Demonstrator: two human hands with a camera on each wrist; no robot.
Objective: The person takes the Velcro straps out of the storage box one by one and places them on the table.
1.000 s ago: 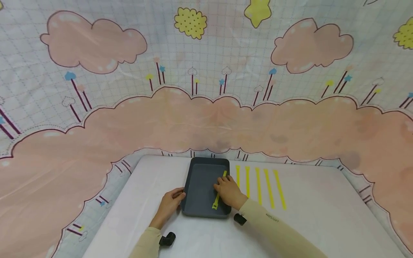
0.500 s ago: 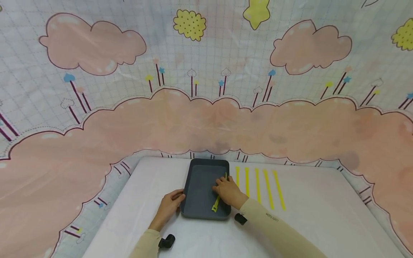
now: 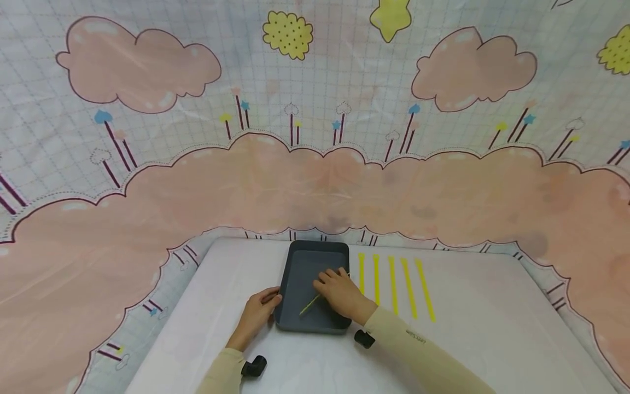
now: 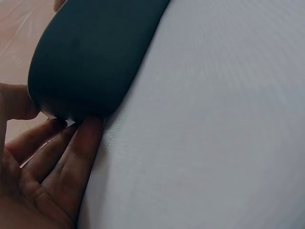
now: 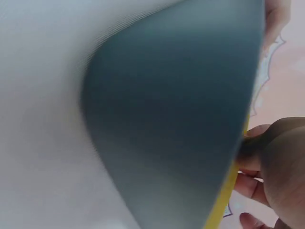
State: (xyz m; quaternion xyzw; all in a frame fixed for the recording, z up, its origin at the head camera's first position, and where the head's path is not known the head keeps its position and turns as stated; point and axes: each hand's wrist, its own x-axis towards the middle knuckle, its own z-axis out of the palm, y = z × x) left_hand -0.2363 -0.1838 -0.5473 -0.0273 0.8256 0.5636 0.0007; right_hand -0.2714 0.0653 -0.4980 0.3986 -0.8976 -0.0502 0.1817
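Note:
A dark grey rectangular tray lies on the white table. At its left side my left hand holds it, thumb at the rim and fingers against the outer wall of the tray in the left wrist view. Over the tray's right half, my right hand pinches a yellow cable strap. The strap is turned edge-on, running slantwise under the hand, which hides its middle. In the right wrist view, the yellow strap shows along the tray's rim beside the thumb and fingers.
Several more yellow straps lie in a row on the table, right of the tray. Black wrist cameras sit on both wrists. Behind the table hangs a printed cloth with clouds.
The strap in my right hand has swung: its near end moved left across the tray and it turned from flat to edge-on. My right hand shifted slightly left. My left hand stayed put.

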